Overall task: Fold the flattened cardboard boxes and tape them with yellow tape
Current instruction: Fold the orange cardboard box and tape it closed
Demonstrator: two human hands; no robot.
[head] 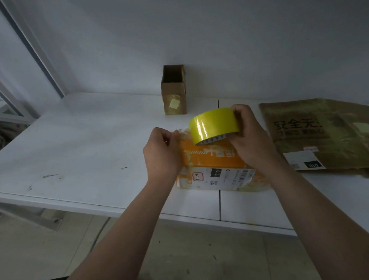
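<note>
While the white table [74, 149] stretched across the middle of the frame from the left edge to the right, its surface carried three pieces of cardboard. Largest of them was the flattened brown cardboard [331, 133], which lay flat at the right of the frame with dark printed characters and a white label (marked 010) near its lower edge. At the centre sat the orange box [214, 161], folded into shape, its near side bearing a white shipping label with a barcode and its edges covered in glossy tape. Behind it, toward the upper centre and against the wall, stood a narrow brown box [174, 91], upright with its top open and a pale square sticker on its front.

Both forearms reached in from the bottom of the frame. The right hand [251, 141] gripped the yellow tape roll [212, 126], fingers curled over its right end, holding it tilted just above the far top of the orange box. The left hand [161, 153] had its fingers and thumb closed together at the box's upper left edge, pinching there; whether a tape end lay between them could not be told.
</note>
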